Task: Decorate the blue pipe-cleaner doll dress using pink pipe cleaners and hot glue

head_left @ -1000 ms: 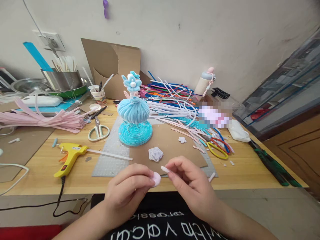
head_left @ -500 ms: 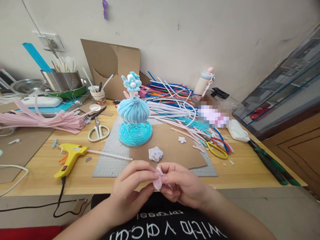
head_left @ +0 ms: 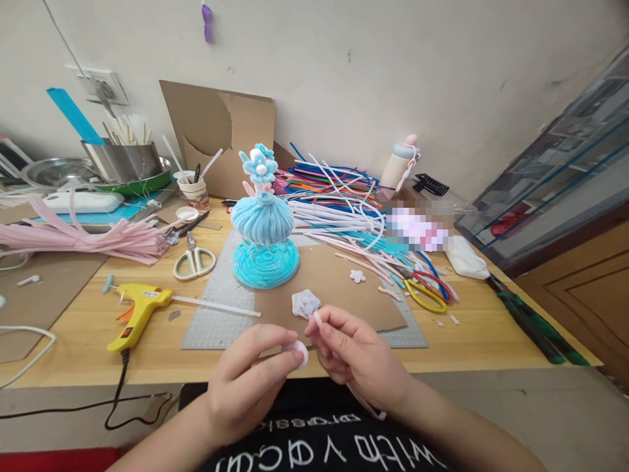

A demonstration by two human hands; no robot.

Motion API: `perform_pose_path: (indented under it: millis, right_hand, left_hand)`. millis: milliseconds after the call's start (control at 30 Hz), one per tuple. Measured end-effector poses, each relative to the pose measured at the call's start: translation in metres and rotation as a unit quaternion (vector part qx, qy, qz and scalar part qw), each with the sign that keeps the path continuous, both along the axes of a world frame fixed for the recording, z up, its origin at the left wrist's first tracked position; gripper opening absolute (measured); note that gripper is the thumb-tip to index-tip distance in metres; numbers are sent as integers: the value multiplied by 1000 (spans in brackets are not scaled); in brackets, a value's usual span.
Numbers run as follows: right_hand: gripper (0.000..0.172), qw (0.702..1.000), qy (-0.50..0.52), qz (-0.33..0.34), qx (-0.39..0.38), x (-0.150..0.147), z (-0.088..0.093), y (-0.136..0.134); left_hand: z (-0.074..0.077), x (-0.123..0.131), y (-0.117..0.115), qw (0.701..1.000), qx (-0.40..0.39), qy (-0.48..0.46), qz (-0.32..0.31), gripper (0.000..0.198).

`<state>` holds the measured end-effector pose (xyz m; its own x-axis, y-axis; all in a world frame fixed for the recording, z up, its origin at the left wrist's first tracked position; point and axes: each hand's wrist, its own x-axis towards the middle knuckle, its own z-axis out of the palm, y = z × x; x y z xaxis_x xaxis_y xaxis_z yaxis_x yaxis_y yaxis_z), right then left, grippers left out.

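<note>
Near the table's front edge, my left hand [head_left: 253, 377] pinches a small pale loop of pipe cleaner [head_left: 301, 354] between thumb and fingers. Close beside it, my right hand [head_left: 356, 347] is closed on a white pipe cleaner [head_left: 318, 319]; one end pokes up past the fingertips and the other trails below the palm. Just beyond my hands, a white rosette-like piece [head_left: 305, 304] lies on a brown cardboard sheet [head_left: 339, 262]. Behind it stands a light blue pipe-cleaner figure [head_left: 263, 219] on a round turquoise base [head_left: 266, 263]. A small white flower [head_left: 357, 276] lies farther right.
A yellow glue gun [head_left: 140, 311] with a glue stick lies left, near white-handled scissors [head_left: 194, 261]. Yellow-and-red-handled scissors [head_left: 426, 295] lie right, by pink offcuts. Bundled pipe cleaners [head_left: 334, 213] fill the back; pink ones [head_left: 98, 236] lie left. Green-black pliers [head_left: 533, 321] sit at the right edge.
My hands have moved apart from one shared grip. The left now holds a small loop, while the right has lifted slightly with the pipe cleaner, whose tail now shows below.
</note>
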<state>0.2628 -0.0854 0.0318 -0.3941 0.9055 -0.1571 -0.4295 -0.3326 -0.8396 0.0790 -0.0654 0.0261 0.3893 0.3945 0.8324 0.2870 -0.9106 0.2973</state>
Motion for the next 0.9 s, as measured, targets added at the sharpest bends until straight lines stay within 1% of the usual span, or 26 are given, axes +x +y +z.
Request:
perform_pose_path:
  millis: [100,200,267,400,467,533,600,667,767,900]
  right_hand:
    - [16,999,14,30,2,-5,-1,-1]
    - [18,999,41,21,-29,-10,-5,0]
    - [20,996,58,9,-63,-11,-7,2]
    - [22,991,71,-9,-110,-12,-9,6]
    - [23,988,85,-18,-127,-13,-9,7]
    - [24,986,100,-32,-129,-15,-10,7]
    - [24,987,106,-38,-114,-18,-12,7]
    - [26,989,102,-38,-98,-21,-15,7]
    - [26,989,101,-45,-100,-25,-21,7]
    - [21,985,127,-51,-107,-24,-25,8]
  left_hand:
    - [-4,1,0,1000,10,-5,6,30]
    - [-12,1,0,1000,-9,2,6,35]
    - [-17,2,0,1000,-28,-2,-7,37]
    - [-23,2,-1,998,-60,-7,-27,32]
    - [-23,2,0,998,-59,-13,-11,28]
    - [-24,3,1,998,-51,-25,29,29]
    - [-25,4,3,996,-47,-30,72,31]
    - [-26,6,4,994,-49,-24,95,31]
    - [-29,9,4,993,-53,-24,98,31]
    - [-31,6,1,996,-44,-42,66,35]
